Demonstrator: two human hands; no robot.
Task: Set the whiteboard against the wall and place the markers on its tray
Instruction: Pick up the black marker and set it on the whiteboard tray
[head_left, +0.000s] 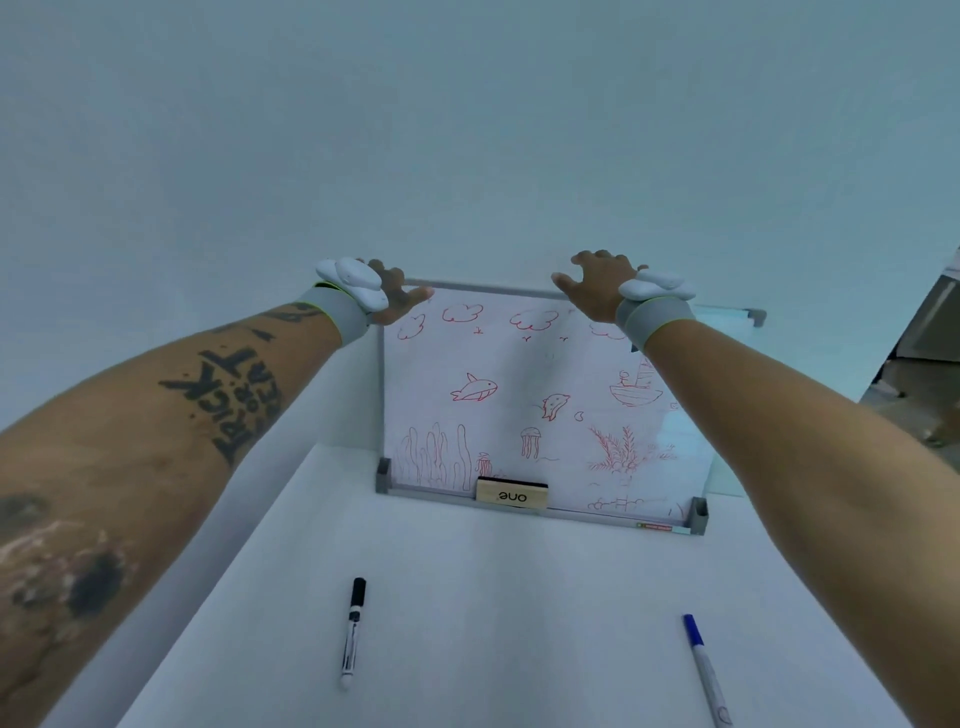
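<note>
The whiteboard (519, 374), covered in red sea drawings, stands upright against the pale wall (467, 130). Its grey tray (431, 496) rests on the white table (467, 587). A wooden eraser (511, 493) sits in the tray. My left hand (397, 296) is at the board's top left corner, thumb on the frame, fingers spread. My right hand (597, 286) hovers at the top edge further right, fingers apart, thumb touching the frame. A black marker (354, 631) lies on the table near me on the left. A blue marker (704, 670) lies on the right.
The table's left edge runs diagonally from the board down to the lower left. At the far right, past the wall's end, there is a darker area with furniture (924, 343). Both wrists wear grey bands with white devices.
</note>
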